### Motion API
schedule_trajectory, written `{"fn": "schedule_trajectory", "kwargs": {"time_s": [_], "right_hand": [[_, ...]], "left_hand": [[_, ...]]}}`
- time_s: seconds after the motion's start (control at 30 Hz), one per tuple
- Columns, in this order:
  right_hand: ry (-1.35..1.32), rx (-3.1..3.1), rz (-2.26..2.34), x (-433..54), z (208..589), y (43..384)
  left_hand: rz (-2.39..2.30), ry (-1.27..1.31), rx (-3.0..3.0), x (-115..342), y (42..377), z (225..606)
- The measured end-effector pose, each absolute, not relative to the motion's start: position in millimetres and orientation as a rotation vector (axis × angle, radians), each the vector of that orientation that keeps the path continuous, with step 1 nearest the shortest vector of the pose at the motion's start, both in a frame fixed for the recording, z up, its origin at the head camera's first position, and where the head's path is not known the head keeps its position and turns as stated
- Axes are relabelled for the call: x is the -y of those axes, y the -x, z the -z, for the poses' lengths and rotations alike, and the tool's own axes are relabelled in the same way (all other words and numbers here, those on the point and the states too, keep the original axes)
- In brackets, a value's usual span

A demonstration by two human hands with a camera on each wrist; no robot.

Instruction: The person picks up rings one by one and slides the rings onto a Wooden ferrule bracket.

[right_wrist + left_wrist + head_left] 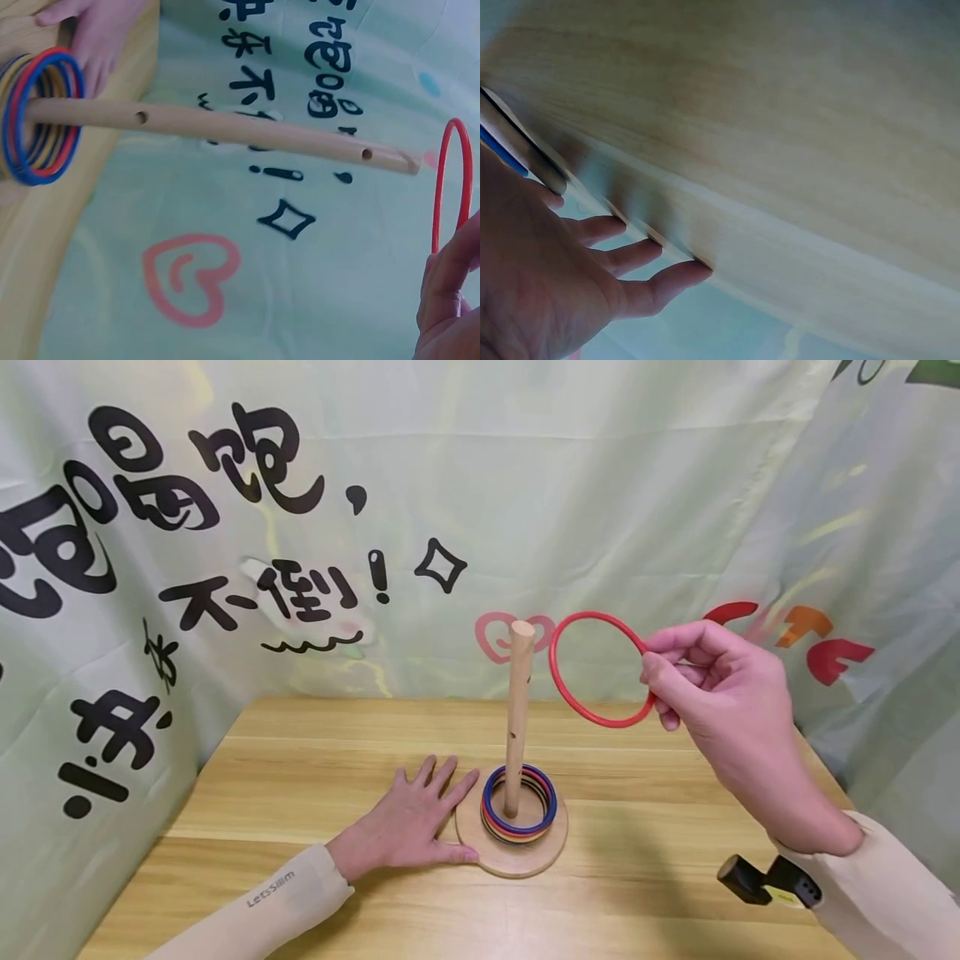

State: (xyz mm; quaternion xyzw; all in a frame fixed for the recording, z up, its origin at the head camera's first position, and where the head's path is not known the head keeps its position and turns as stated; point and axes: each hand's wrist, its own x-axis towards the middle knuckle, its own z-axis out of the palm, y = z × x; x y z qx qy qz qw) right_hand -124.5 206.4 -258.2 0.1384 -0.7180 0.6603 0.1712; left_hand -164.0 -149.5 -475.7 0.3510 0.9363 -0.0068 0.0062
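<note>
In the head view a wooden peg [519, 710] rises from a round wooden base [517, 865] on the table. Stacked around its foot are several rings [551, 814], a blue one on top with red, yellow and dark ones under it. My right hand [738, 702] pinches a red ring [613, 724] by its right edge between thumb and fingers, held right of the peg's top and apart from it. My left hand [408, 818] lies with fingers spread at the left of the base, thumb and index finger at its rim. The right wrist view shows the red ring [439, 195] just beyond the peg's tip.
The wooden table [300, 777] reaches back to a printed curtain [600, 485] with black lettering. A black device [772, 881] is strapped to the right wrist. In the right wrist view small holes show along the peg [255, 135].
</note>
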Motion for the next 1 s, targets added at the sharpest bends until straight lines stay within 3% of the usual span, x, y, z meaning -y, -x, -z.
{"fn": "schedule_trajectory", "kwargs": {"time_s": [0.43, 1.0], "right_hand": [[-0.525, 2.074, -1.844, -164, 245, 135], [-0.456, 2.410, -1.786, -158, 306, 150]], "left_hand": [[0.006, -1.088, -2.935, 150, 164, 476], [0.006, -1.101, -2.936, 150, 163, 476]]}}
